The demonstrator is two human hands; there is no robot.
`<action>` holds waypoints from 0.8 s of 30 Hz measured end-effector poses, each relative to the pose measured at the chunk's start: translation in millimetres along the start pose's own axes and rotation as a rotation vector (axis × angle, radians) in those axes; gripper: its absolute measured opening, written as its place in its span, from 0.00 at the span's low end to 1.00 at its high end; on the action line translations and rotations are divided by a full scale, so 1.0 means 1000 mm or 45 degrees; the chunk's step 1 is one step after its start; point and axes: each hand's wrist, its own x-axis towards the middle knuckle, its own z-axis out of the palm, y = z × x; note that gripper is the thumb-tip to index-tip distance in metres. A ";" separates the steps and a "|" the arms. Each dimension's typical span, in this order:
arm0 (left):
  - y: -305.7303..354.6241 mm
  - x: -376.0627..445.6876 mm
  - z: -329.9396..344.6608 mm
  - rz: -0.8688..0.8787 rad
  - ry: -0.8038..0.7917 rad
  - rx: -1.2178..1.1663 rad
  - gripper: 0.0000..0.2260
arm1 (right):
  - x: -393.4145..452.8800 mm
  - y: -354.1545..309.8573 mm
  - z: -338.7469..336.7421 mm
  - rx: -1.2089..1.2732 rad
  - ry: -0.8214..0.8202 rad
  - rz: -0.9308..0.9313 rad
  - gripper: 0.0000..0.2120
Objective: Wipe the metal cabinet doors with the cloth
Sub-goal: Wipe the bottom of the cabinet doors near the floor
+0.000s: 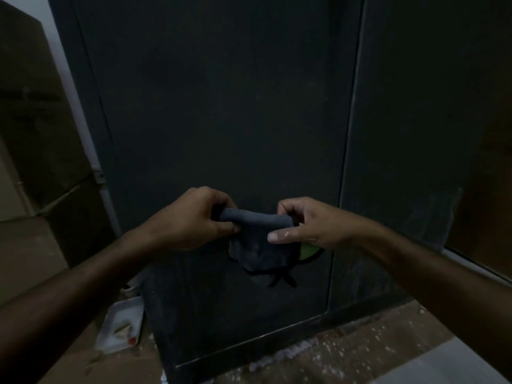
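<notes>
Both forearms reach in from the lower corners and meet before the cabinet. Left hand [194,217] curls round one end of the grey cloth [256,236]; right hand [304,225] pinches the opposite end, thumb laid across the fabric. Between them the upper edge of the cloth is drawn into a taut roll, and the rest hangs below in a loose fold in front of the cabinet door [221,106], near its lower half; whether it touches the metal cannot be told. A second door [410,120] stands to the right, beyond a vertical seam. A white tray [122,325] lies on the floor [360,347] at lower left. A green patch shows just under the right hand; what it is cannot be told.

Step in hand, as judged: folding or readying the cloth, not yet wiping. The next move calls for gathering it into one palm and pressing it flat to the door.
</notes>
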 end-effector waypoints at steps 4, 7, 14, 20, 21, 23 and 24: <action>-0.007 0.005 0.000 -0.023 -0.054 -0.099 0.02 | -0.002 0.004 0.006 0.148 0.009 0.100 0.17; -0.009 0.008 0.003 -0.111 -0.088 -0.445 0.05 | -0.002 0.022 0.005 0.608 -0.067 0.527 0.33; -0.017 0.006 0.002 -0.046 -0.168 -0.494 0.12 | -0.010 0.054 0.065 1.256 -0.657 0.640 0.37; -0.031 0.000 -0.003 -0.045 -0.216 -0.596 0.19 | -0.009 0.043 0.093 1.417 -0.298 0.485 0.27; -0.036 -0.001 -0.003 -0.067 -0.224 -0.647 0.20 | -0.008 0.040 0.095 1.443 -0.257 0.464 0.23; -0.048 -0.002 -0.004 -0.113 -0.248 -0.774 0.22 | -0.007 0.035 0.098 1.460 -0.063 0.440 0.20; -0.053 -0.003 -0.004 -0.136 -0.251 -0.816 0.22 | -0.005 0.034 0.099 1.437 0.089 0.433 0.19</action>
